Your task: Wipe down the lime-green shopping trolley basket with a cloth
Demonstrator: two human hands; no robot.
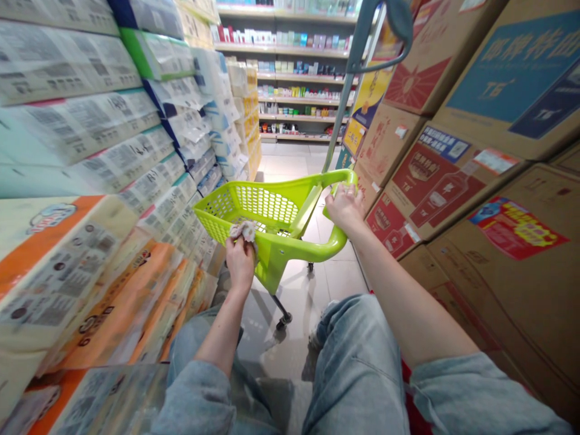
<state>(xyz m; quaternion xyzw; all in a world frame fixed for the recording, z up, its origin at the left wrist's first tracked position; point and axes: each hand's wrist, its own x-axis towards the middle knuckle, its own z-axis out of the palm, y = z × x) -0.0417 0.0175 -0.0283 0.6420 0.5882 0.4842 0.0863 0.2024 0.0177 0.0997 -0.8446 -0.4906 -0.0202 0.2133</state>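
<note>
A bright green shopping cart (267,249) with a perforated basket and small wheels stands in front of my knees, turned so its handle is to the right. My left hand (241,260) is closed on a crumpled pale cloth (244,231) with a faint pattern, pressed against the near rim of the basket. On the right, my right hand (345,207) wraps around the curved green handle (338,243). The inside of the basket shows only in part.
Stacked wrapped paper packs (104,266) rise close on the left. Cardboard cartons (457,181) form a wall on the right. A grey-blue pole with a hooked top (342,103) stands beyond the handle. Shelves of small goods (290,78) close off the aisle's tiled floor (281,164).
</note>
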